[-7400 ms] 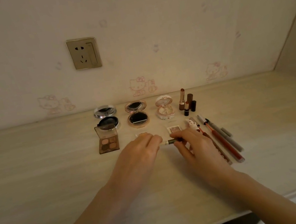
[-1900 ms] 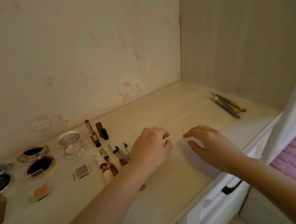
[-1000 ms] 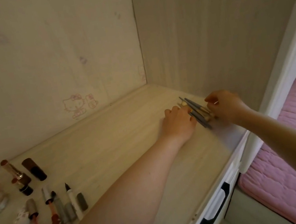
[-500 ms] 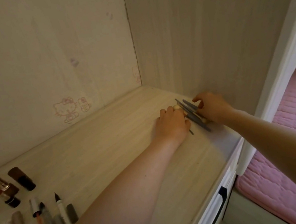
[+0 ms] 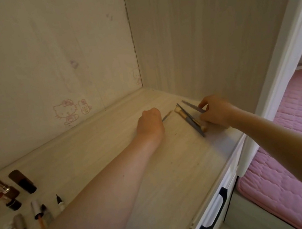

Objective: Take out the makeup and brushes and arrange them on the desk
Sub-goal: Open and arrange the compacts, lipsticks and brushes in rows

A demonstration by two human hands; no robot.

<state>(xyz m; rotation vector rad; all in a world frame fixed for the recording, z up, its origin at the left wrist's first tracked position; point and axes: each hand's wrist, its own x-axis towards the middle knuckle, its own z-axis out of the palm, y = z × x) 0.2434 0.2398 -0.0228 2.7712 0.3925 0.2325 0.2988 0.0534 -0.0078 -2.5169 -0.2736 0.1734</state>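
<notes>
Separating the brushes (image 5: 190,121) that lie crossed on the desk (image 5: 101,142), just beside the foot of the side panel (image 5: 203,36). Right hand (image 5: 215,113), the one nearest the panel: thumb and fingertips pinch one grey-handled brush (image 5: 192,104) by its handle, and its free end points toward the panel's back corner. Left hand (image 5: 149,123), one step further from the panel: fingers curled, with a thin brush (image 5: 167,115) sticking out of the fist toward the panel. I read this as a grip on its near end, though the fingertips themselves are hidden from me. The rest of the bundle lies between my two hands, grey handles over a pale wooden one. Handling estimate: each brush very light, with a stiff, slender, smooth handle, so likely to roll or to slip from a loose pinch. Bristle ends are soft and would splay if pressed. Best hold is mid-handle or at the ferrule, never on the hairs. Because the handles overlap, lifting one may drag its neighbour, so I should take the topmost first. The lipsticks (image 5: 1,184) and liners (image 5: 36,210) are already laid out at the desk end well apart from the panel.
</notes>
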